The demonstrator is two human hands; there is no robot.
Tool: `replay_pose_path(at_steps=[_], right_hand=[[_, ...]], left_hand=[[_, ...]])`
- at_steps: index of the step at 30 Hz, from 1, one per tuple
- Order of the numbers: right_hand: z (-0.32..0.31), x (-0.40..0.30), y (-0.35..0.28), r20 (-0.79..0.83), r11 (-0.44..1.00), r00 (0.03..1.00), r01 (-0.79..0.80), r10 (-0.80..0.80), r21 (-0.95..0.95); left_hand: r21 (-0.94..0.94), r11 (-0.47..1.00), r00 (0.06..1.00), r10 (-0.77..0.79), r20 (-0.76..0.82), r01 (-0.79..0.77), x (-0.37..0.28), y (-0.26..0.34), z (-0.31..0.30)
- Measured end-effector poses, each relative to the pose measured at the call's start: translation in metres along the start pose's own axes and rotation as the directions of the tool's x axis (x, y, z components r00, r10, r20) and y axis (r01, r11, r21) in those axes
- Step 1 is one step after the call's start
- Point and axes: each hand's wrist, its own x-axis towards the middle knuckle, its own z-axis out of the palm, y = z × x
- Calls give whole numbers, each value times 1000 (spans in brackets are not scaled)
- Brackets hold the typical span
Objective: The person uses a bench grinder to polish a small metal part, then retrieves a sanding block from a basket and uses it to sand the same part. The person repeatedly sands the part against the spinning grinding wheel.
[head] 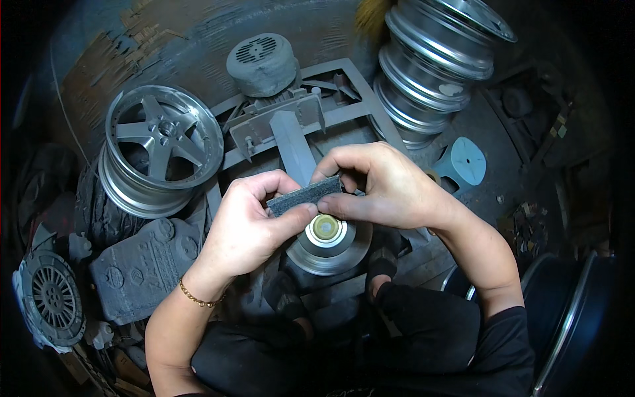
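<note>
A folded strip of dark grey abrasive sheet (303,196) is held up between both hands. My left hand (258,218) pinches its left end, thumb in front and fingers behind. At the right end, my right hand (382,191) has its thumb on the near face and its fingers curled behind. The two thumb tips almost meet at the strip's lower edge. Just below them is a round metal part (330,258) with a yellowish centre cap, mounted on a metal frame (347,114). A flat belt (292,144) runs from under my hands towards an electric motor (263,64).
A five-spoke wheel rim (161,134) lies at the left, above a dusty cast metal block (149,270). Stacked rims (431,64) stand at the upper right, near a light blue plastic stool (464,161). A round slotted fan (52,297) is at the far left; more rims (565,317) are at lower right.
</note>
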Motion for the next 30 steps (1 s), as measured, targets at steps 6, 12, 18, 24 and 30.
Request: replay_pose_path(at_steps=[6, 12, 18, 24, 30], right_hand=[[-1, 0, 0, 14, 1000, 1000, -20, 20, 5], [-1, 0, -2, 29, 998, 998, -56, 55, 25], [-1, -1, 1, 25, 998, 998, -65, 64, 26], [-1, 0, -2, 21, 999, 999, -32, 31, 34], [1, 1, 0, 25, 1000, 1000, -7, 7, 20]], left_hand=[[42, 999, 1000, 24, -6, -23, 1, -3, -1], [-4, 1000, 1000, 2, -1, -2, 1, -3, -1], [-31, 999, 999, 36, -2, -36, 2, -9, 0], [17, 999, 999, 40, 0, -40, 1, -6, -3], [31, 999, 998, 46, -31, -45, -1, -2, 1]])
